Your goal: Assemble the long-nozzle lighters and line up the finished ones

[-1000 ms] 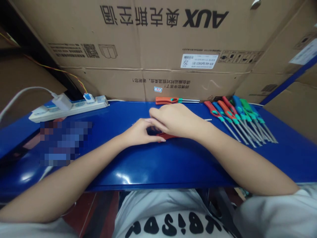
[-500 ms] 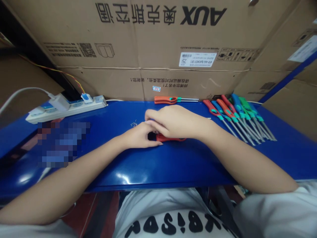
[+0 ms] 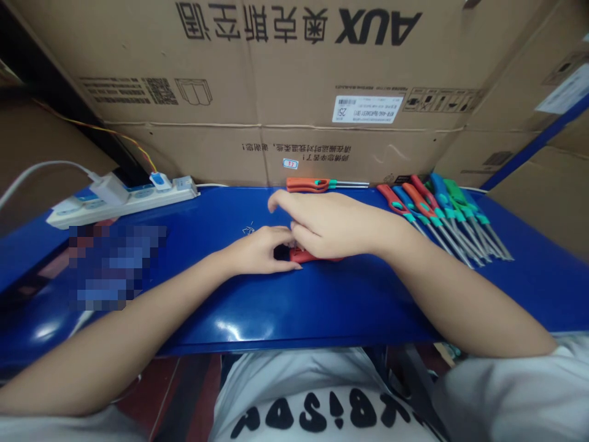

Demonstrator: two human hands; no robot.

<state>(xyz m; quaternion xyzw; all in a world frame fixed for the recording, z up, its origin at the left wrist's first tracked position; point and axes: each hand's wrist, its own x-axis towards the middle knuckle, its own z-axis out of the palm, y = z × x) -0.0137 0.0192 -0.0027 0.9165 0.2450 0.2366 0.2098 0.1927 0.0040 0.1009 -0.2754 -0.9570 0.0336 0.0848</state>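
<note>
A red long-nosed lighter [image 3: 301,255] lies on the blue tabletop, mostly covered by my hands. My left hand [image 3: 262,250] closes around its left end, thumb along the near side and fingers along the far side. Over the lighter reaches my right hand [image 3: 324,224], palm down. Its thumb touches near my left fingertips, while its forefinger is lifted away and bent, leaving a gap. Whether a small part sits under the right thumb is hidden. Beside my left fingers is a small heap of thin metal bits [image 3: 249,231], too small to name.
Another orange-red lighter [image 3: 306,184] lies along the cardboard [image 3: 184,144] at the back. Several red, blue and green lighters [image 3: 442,205] are piled at the right. A white power strip [image 3: 133,199] with plugs and cables stands at the left, behind a blurred patch [image 3: 115,264].
My right hand's forefinger has lifted away from the thumb, and the thumb has shifted slightly right over the lighter. My left hand has stayed in place.
</note>
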